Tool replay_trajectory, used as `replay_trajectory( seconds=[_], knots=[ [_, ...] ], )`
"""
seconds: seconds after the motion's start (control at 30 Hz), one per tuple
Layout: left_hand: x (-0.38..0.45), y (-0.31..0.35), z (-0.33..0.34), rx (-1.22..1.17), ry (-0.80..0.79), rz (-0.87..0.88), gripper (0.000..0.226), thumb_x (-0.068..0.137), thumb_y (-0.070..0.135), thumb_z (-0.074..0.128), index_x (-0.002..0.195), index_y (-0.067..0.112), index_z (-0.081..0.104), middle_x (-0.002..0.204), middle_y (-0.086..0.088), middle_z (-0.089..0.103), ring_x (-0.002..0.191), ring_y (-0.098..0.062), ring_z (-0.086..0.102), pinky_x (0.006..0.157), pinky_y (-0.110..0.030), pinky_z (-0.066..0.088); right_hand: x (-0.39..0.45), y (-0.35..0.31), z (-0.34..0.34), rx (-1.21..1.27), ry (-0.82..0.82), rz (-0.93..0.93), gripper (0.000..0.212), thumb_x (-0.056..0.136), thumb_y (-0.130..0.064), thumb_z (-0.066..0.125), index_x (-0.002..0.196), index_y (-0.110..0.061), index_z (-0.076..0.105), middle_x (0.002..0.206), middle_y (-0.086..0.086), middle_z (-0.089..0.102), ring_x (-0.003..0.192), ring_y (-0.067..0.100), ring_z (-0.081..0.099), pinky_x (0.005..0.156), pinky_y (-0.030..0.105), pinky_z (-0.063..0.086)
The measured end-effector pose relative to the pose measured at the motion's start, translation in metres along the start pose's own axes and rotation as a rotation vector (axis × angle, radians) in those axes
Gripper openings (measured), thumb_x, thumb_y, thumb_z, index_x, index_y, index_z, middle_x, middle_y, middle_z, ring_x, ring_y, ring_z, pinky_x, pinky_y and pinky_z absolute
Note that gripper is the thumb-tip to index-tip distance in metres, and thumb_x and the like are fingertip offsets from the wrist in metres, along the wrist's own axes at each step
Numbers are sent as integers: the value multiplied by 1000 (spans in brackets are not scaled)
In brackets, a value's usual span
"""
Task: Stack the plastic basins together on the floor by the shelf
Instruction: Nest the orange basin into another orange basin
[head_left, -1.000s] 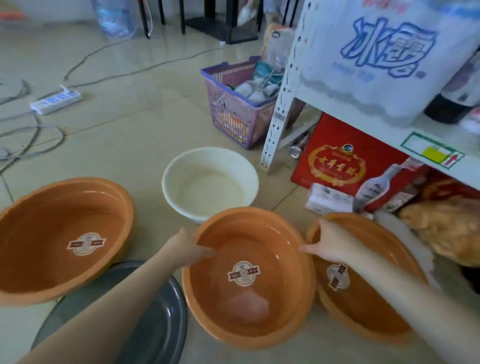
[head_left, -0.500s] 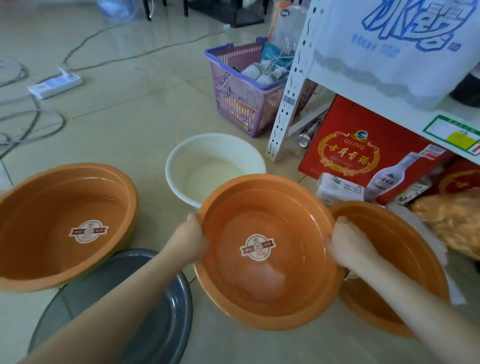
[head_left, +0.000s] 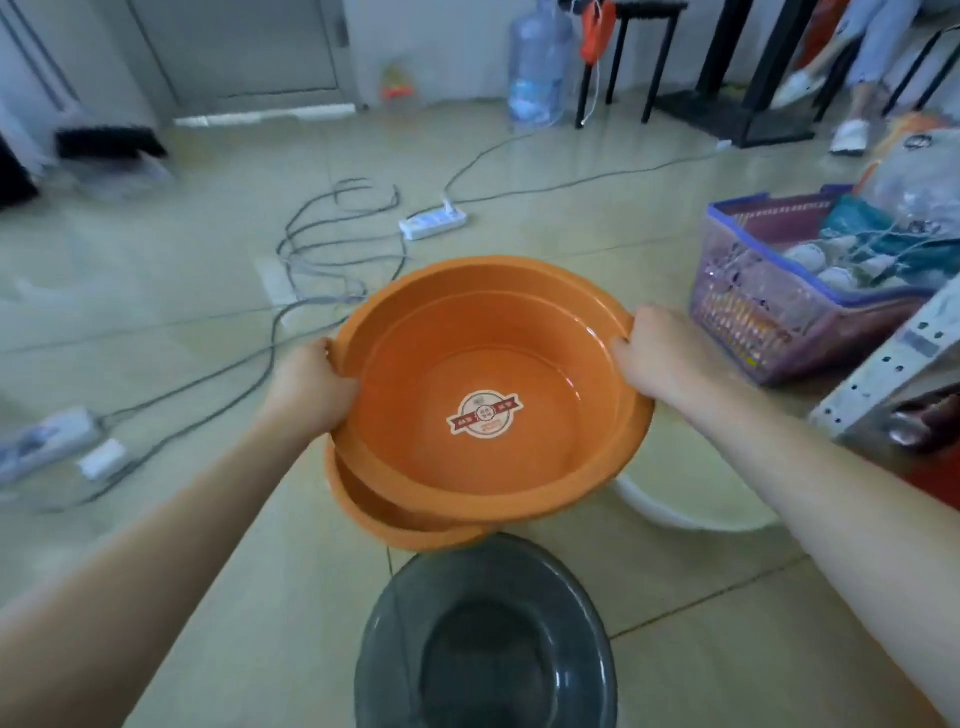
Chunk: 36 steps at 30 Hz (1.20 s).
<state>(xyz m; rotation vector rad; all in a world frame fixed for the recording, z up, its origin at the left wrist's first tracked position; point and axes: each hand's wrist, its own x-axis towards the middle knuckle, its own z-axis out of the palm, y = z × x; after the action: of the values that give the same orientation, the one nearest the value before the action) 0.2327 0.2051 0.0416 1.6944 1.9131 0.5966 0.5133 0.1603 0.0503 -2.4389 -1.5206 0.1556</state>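
We are clamping the left hand (head_left: 306, 387) and right hand (head_left: 662, 353) on opposite rims of the orange basin (head_left: 485, 395), nesting it into another orange basin (head_left: 395, 522) just below; grey basin (head_left: 483, 639) and white basin (head_left: 691, 506) appear unstacked.

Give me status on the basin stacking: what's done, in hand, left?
Done: nothing looks fully nested yet. In hand: the left hand and right hand grip opposite rims of the upper orange plastic basin, held just above a second orange basin, whose rim peeks out beneath; seating is unclear. Left: the dark grey plastic basin and the white plastic basin sit separately on the floor.
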Motion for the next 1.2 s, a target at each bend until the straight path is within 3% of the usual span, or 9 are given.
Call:
replay_trajectory(
  seconds=[0.13,0.43,0.73,0.83,0.9,1.03,1.07,1.13,1.2],
  knots=[
    [22,-61,10,-10,38,-99,28,76,3,54,103,3,63,87,-13,63,77,-30,57,57,-29,43,12,-44,60,51,-65,-46,29,91,-13,49,113,5,54,122,26,58,112,41,57,87,39,46],
    [35,-125,90,84,61,-93,28,86,8,46,112,5,55,106,-18,65,97,-36,61,81,-42,52,27,-29,165,-20,-123,-81,28,95,-9,42,117,2,54,126,20,53,115,38,54,91,39,44],
    [42,-140,123,166,-3,-147,34,92,7,38,126,4,43,115,-22,59,101,-38,58,74,-39,45,29,-21,201,-58,-227,-18,38,95,-1,26,129,0,42,131,22,53,119,40,52,93,40,42],
    [42,-133,115,245,-95,-199,48,91,12,43,137,6,32,123,-22,53,109,-39,55,77,-39,45,27,-18,194,-29,-258,-16,35,97,-12,35,130,-3,42,130,20,54,119,38,53,92,39,44],
    [40,-118,107,317,-122,-203,58,87,22,53,139,6,31,130,-21,49,116,-39,51,89,-44,48,24,-12,181,0,-259,-23,39,96,-27,43,128,-5,44,130,19,54,120,37,53,92,40,44],
    [23,-52,103,349,-146,-31,75,79,38,63,142,9,35,137,-16,48,122,-33,50,99,-43,47,8,19,140,71,-193,-6,56,90,-43,51,131,-5,45,133,16,54,123,34,52,94,41,45],
    [15,-30,104,369,-170,28,72,78,39,64,138,8,41,133,-13,53,117,-30,54,93,-40,48,1,32,127,79,-179,3,59,88,-45,54,131,-6,46,133,15,55,123,33,53,94,40,45],
    [-1,19,110,381,-226,137,55,77,40,65,119,5,58,101,-7,65,85,-22,59,72,-35,48,-13,65,98,75,-161,33,61,83,-48,58,129,-8,50,132,13,57,122,30,53,95,39,46],
    [-22,68,121,361,-277,211,45,76,40,67,100,3,67,74,-3,60,65,-18,53,64,-32,48,-31,105,64,72,-129,90,62,77,-49,64,125,-11,53,129,9,59,121,28,54,94,38,46]
  ],
)
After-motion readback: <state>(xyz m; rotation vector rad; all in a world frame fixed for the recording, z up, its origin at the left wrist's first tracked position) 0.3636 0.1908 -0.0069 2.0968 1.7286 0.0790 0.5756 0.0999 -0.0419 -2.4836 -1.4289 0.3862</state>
